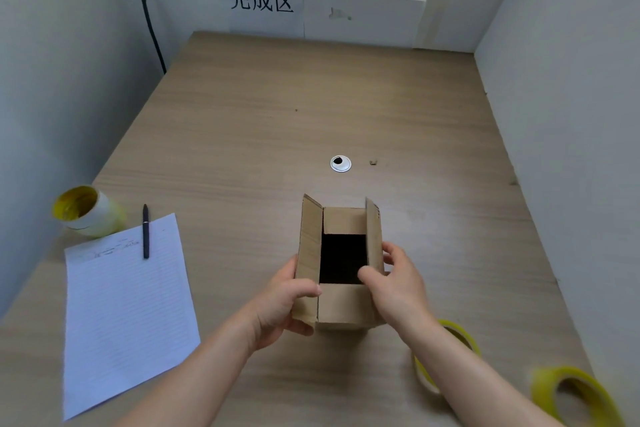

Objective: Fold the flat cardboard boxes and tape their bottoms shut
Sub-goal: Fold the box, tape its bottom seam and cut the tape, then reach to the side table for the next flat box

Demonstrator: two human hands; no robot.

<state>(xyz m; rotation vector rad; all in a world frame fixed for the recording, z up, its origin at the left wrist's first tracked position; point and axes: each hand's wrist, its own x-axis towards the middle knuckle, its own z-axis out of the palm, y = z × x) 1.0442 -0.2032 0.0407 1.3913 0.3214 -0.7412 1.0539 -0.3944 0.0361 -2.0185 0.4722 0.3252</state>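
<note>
A small brown cardboard box [341, 305] stands opened on the wooden table [277, 121], its end facing up. The two short flaps are folded inward and the two long side flaps stand up, with a dark opening between them. My left hand [287, 302] grips the box's left side, thumb on the near flap. My right hand [398, 282] holds the right side, thumb reaching over the right flap's edge. Two yellow tape rolls lie near the right: one roll [465, 336] partly hidden under my right forearm, and another roll [571, 392] at the corner.
A lined paper sheet [124, 315] with a black pen [145, 230] lies at the left. A larger yellow-and-white tape roll [86, 210] sits by the left wall. A cable grommet [340, 163] is mid-table. White walls enclose three sides; a sign [261, 3] hangs at the back.
</note>
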